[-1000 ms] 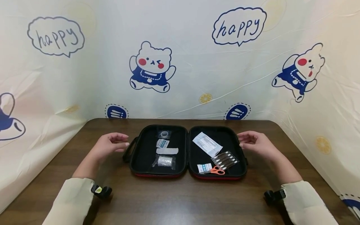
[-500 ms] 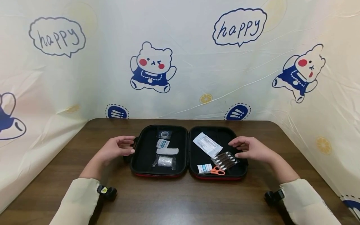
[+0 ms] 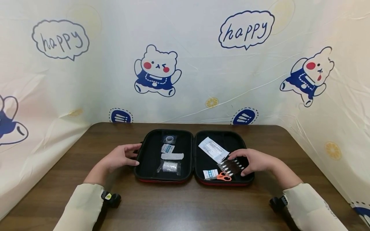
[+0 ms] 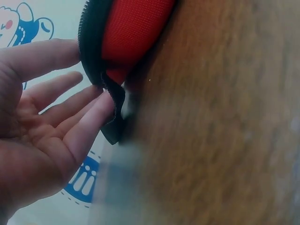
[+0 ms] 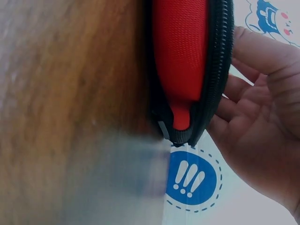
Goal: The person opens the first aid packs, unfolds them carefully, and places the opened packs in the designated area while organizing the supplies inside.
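Observation:
A black-lined case point(image 3: 139, 175) with a red outside point(image 4: 136, 33) lies unfolded on the table. My left hand point(image 3: 120, 158) is at its left side, thumb tip right at the zipped edge and fingers by the black strap point(image 4: 112, 110). Over the right half, my right hand point(image 3: 255, 161) reaches in above a clear packet of cotton swabs point(image 3: 228, 166), with thumb and fingers apart on either side of it. In the right wrist view, the zipped rim hides the fingertips. Orange-handled scissors point(image 3: 224, 176) and a small blue-white sachet point(image 3: 210, 174) lie beside the swabs.
A larger white packet point(image 3: 213, 149) lies in the right half. The left half holds a bagged tape roll point(image 3: 169, 139), a sachet point(image 3: 167, 148), a white strip point(image 3: 172, 156) and a wrapped bandage roll point(image 3: 170, 166). A printed curtain point(image 3: 196, 64) hangs behind the table point(image 3: 185, 205).
My right hand has moved from outside the case's right edge inward over the swab packet. The left hand has come rightward to the case's left edge. The case's contents lie as before.

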### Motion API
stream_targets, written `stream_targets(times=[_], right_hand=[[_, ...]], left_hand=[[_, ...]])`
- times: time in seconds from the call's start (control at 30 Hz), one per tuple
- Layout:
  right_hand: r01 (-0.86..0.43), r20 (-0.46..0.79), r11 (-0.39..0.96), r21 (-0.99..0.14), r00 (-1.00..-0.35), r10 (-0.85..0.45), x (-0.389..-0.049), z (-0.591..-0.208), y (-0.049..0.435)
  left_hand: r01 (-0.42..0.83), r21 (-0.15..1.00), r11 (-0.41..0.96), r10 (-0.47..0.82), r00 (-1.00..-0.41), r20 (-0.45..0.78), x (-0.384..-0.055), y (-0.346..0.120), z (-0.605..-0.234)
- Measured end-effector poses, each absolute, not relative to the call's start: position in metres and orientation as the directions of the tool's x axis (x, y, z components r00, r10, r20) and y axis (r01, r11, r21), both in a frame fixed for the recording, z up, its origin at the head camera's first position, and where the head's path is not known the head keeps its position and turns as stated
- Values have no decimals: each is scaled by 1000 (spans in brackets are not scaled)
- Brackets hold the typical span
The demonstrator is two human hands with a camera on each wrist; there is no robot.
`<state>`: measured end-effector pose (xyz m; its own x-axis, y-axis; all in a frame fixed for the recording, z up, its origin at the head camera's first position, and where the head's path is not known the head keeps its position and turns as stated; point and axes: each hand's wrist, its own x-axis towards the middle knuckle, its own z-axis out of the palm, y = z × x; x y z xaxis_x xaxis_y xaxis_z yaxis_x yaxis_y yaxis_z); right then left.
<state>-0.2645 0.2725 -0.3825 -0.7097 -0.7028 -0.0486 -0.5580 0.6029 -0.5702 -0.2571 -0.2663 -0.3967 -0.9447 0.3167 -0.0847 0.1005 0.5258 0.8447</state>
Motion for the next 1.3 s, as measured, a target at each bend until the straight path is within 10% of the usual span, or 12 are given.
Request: stream_targets(times=[1.3], right_hand=[[-516,3,659,-548,-788,-615,-260,-384,270]], left_hand=[[29,884,466,314,-940,-134,-261,-269,-407]])
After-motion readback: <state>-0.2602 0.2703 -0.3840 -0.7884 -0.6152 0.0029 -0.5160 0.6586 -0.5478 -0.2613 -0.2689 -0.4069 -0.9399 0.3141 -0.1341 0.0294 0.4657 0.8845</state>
